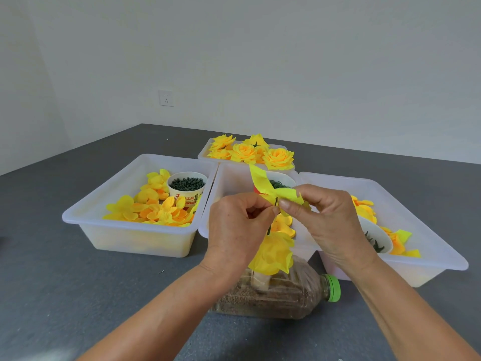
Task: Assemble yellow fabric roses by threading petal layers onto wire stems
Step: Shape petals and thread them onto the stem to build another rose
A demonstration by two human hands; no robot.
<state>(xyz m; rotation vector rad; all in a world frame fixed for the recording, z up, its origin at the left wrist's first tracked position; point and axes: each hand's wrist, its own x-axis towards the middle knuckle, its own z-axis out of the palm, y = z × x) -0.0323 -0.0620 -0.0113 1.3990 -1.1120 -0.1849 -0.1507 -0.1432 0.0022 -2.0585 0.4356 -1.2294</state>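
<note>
My left hand (235, 225) pinches a thin dark green wire stem (275, 202) near its upper end. Below that hand, a half-built yellow fabric rose (273, 254) hangs on the same stem, over a bottle. My right hand (328, 217) pinches a flat yellow petal layer (263, 182) at the stem's tip, and the petal sticks up and to the left. The fingertips of both hands meet at the wire. Whether the wire has passed through the petal is hidden by my fingers.
A sand-filled plastic bottle with a green cap (281, 295) lies in front. Several white trays stand behind: the left tray (130, 230) holds petals and a cup of green parts (187, 187), the right tray (426, 267) holds petals and a bowl (374, 235), the far tray (205, 151) holds finished roses (278, 157).
</note>
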